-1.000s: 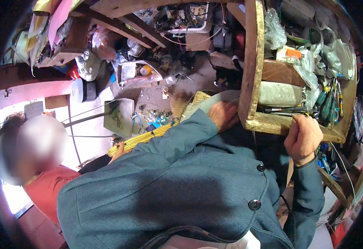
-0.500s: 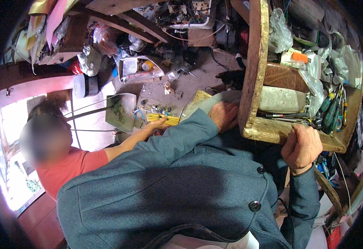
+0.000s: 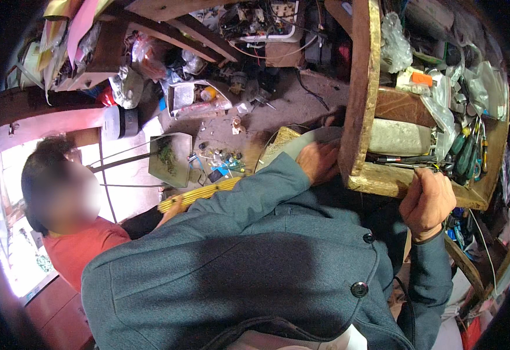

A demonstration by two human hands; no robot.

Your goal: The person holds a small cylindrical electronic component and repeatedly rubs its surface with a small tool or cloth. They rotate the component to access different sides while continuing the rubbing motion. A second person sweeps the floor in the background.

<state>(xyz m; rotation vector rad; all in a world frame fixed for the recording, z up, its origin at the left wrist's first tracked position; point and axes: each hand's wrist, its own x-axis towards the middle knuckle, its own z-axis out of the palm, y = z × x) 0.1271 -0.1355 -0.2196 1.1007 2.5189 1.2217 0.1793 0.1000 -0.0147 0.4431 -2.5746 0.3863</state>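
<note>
Gripping the front rim of a worn, drawer-like wooden box (image 3: 377, 181) is the right hand (image 3: 427, 201), curled tight into a fist over the edge. The box sits on the person's right side, open at the top and pretty crammed. Left hand (image 3: 319, 162) is well apart from the right one, just beside the box's left wall, with a flat, curved grey piece (image 3: 327, 135) just behind it. Fingers are partly hidden there, so can't tell if it's holding anything.

Closest to the right fist are some slim, dark metal tools (image 3: 396, 160) lying along the inside of the front wall, plus a bunch of screwdrivers with dark green handles (image 3: 460, 146) in the near right corner. Behind the slim tools there's a pale grey rectangular block (image 3: 400, 138), then a brown rectangular block (image 3: 404, 106), and further back a crumpled clear plastic bag (image 3: 396, 44).

Over on the left, a co-worker in a red shirt (image 3: 83, 248) has one hand (image 3: 174, 209) on a long bundle of thin yellow rods (image 3: 208, 192), partly blocked by the blue-grey jacket sleeve (image 3: 261, 189).
</note>
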